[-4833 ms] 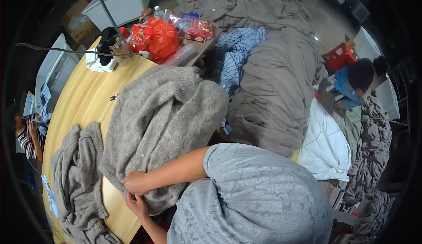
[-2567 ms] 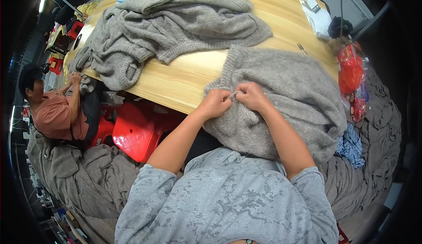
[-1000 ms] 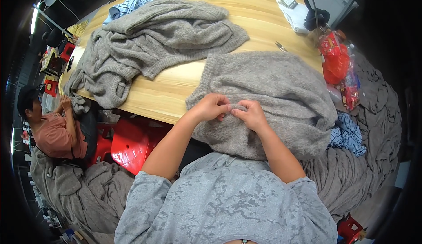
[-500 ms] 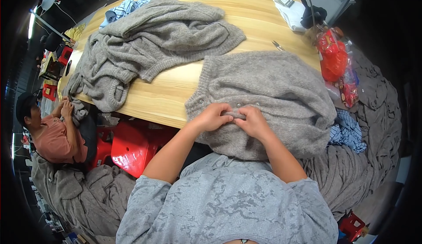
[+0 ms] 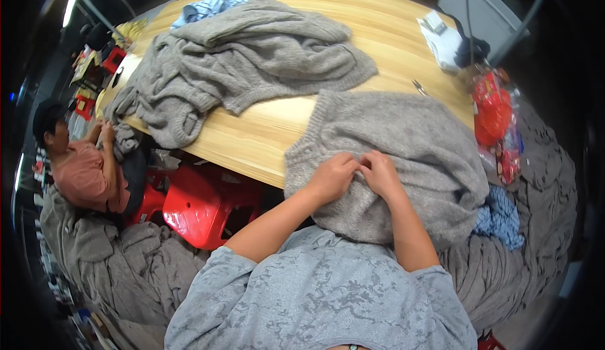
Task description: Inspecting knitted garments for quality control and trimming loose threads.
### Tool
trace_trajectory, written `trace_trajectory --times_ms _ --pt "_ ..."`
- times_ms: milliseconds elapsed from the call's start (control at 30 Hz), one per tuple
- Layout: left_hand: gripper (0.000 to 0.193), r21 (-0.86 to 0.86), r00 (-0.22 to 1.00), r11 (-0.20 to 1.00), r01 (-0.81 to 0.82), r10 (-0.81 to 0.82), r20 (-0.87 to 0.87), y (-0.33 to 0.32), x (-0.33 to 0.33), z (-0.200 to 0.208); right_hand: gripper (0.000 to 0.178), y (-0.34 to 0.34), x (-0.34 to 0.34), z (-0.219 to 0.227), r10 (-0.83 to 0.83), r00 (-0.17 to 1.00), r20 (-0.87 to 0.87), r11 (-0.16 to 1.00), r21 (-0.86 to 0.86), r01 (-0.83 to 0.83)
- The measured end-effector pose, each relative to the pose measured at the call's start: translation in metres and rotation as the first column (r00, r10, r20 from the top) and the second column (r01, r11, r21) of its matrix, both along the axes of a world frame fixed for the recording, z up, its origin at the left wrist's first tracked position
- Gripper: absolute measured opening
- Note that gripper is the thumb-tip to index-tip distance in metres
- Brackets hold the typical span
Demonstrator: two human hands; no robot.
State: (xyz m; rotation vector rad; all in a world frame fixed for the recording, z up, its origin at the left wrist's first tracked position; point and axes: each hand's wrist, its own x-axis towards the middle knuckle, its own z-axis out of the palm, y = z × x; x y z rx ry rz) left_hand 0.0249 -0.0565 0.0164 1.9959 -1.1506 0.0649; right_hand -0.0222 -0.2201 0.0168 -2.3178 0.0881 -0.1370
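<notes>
A grey-brown fuzzy knit cardigan (image 5: 403, 120) lies bunched over the near edge of the table, its ribbed hem toward the left. My left hand (image 5: 334, 176) is closed on the front band, knuckles up. Right beside it, my right hand (image 5: 380, 172) pinches the same band between bent fingers. The fingertips of both hands almost meet, and the bit of knit between them is mostly hidden. Farther left on the table rests a second garment of the same knit (image 5: 252, 53), crumpled, with ribbed edges. Small metal snips (image 5: 419, 87) lie just beyond the cardigan.
A red stool (image 5: 195, 205) stands left below the wooden table (image 5: 252, 139). A seated co-worker (image 5: 88, 170) handles grey knit there. Heaped knitwear (image 5: 151, 274) flanks me. Right of the table are a red plastic bag (image 5: 491, 110) and blue patterned cloth (image 5: 501, 214).
My hands have drawn closer together, the right one shifting slightly left and away from me. Buttons visible earlier on the band are now covered. The whole view has shifted a little.
</notes>
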Motion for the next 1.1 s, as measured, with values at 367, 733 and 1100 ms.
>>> trace_trajectory --times_ms 367,733,1100 --pt "0.02 -0.146 0.999 0.989 -0.015 0.008 -0.051 -0.004 0.002 -0.012 0.01 -0.014 0.01 0.007 0.013 0.889 -0.457 0.66 0.672 0.336" --pt "0.02 0.066 0.994 0.996 -0.053 0.059 -0.096 -0.008 0.005 -0.019 0.019 -0.011 0.01 -0.001 -0.004 0.923 -0.386 0.821 0.526 0.224" --pt "0.014 0.147 0.98 0.984 0.104 -0.076 -0.185 -0.006 0.025 -0.015 0.016 0.002 -0.01 0.016 0.107 0.994 -0.014 0.98 -0.169 -0.107"
